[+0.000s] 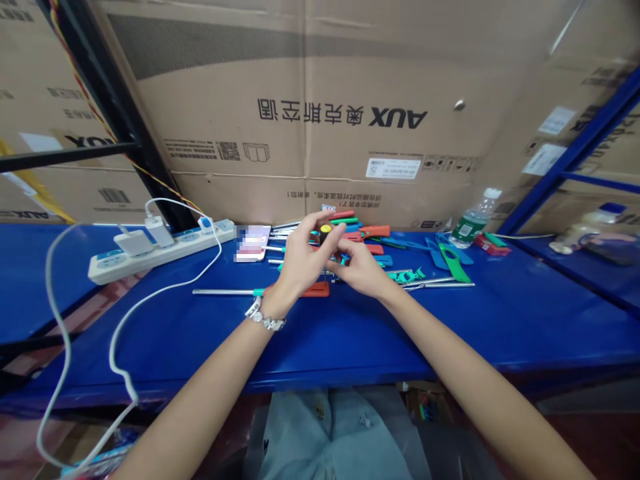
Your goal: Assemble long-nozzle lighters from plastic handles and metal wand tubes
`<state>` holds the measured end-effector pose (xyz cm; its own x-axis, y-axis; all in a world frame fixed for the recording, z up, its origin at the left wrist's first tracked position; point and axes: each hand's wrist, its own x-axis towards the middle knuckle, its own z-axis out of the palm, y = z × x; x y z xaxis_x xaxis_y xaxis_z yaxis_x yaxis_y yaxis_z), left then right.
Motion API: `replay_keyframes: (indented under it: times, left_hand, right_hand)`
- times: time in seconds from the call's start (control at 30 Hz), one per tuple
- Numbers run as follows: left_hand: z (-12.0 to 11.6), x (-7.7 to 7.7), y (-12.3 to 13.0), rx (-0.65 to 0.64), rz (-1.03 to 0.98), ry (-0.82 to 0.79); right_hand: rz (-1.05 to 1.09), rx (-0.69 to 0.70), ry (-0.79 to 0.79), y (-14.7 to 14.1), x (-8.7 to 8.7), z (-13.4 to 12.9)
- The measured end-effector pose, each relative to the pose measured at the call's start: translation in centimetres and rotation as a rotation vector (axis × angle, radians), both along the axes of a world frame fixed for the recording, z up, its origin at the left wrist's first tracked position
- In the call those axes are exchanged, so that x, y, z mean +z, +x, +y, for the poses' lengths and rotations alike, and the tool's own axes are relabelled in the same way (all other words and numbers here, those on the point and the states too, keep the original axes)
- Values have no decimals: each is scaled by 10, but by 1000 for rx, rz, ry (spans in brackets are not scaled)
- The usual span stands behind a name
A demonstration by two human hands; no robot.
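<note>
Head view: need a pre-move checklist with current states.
1. Left hand gripping the yellow-topped tool: ok, held between thumb and fingers.
2. Right hand steadying something: cannot tell, its fingertips' contact is too small to make out.
3. Working end of the yellow-topped tool in place: cannot tell, too small and partly covered by the hands.
4. Orange handle fully visible: not ok, part of it is behind the left wrist.
5. Bottle capped: ok, white cap on.
6. Cable apart from both hands: ok.
</note>
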<state>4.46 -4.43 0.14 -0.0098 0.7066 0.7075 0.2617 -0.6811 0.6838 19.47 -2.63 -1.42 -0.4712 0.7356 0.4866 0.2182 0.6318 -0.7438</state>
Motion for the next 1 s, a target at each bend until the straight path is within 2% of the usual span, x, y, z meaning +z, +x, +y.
replay_keyframes:
  times: [0.1, 0.23, 0.33, 0.4, 0.5, 0.57, 0.63, 0.77, 1.0]
  left_hand:
    - [-4, 2, 8, 92, -65, 6]
    - [-7, 4, 3, 28, -9, 29]
    - [-7, -5, -16, 15, 42, 7]
    - [-6, -17, -32, 16, 224, -49]
    - [-7, -36, -53, -21, 630, -52]
    - [-8, -44, -61, -73, 785, -79]
    - [-7, -49, -63, -118, 858, -105]
    - [-2, -55, -61, -135, 861, -85]
    - [-4, -64, -61, -105, 790, -129]
  right_hand:
    - [50, -50, -3, -8, -4, -1]
    - [102, -88, -44, -10, -8, -4]
    - [138, -11, -206, -5, -7, -6]
    - [158, 27, -323, -1, -7, -6]
    - [187, 41, -416, 4, -6, -4]
    - [198, 83, -454, 6, -6, -3]
    - [188, 153, -478, 9, -5, -2]
    - [150, 235, -459, 13, -5, 1]
    - [225, 36, -370, 3, -10, 0]
